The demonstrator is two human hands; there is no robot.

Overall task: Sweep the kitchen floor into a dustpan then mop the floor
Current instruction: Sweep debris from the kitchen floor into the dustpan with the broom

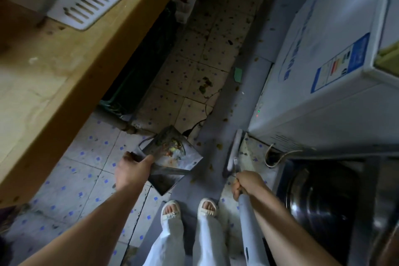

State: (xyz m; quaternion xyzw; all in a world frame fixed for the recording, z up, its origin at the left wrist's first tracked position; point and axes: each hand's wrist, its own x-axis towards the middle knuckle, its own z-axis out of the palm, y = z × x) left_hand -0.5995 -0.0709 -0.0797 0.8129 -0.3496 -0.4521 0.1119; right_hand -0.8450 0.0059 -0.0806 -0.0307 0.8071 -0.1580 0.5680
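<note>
Pale sandals and white trouser legs stand on a grey strip of floor, seen from above. The left hand has its grip clamped on the handle of a metal dustpan, which already carries green and red food scraps. The right hand has its grip wrapped round the pale shaft of a broom; its head sits against the base of a white freezer on the right.

To sweep well, I judge the pan's lip should press flat to the floor and face the crumbs just right of it, with short strokes drawn towards it.

Further on, scraps dot the cracked tiles down the narrow aisle. A cable loops at the freezer's foot and could snag the broom. A steel pot sits near the right arm. On the left a wooden worktop overhangs a pipe and dark clutter, hard to reach. A white vented panel lies on the worktop.
</note>
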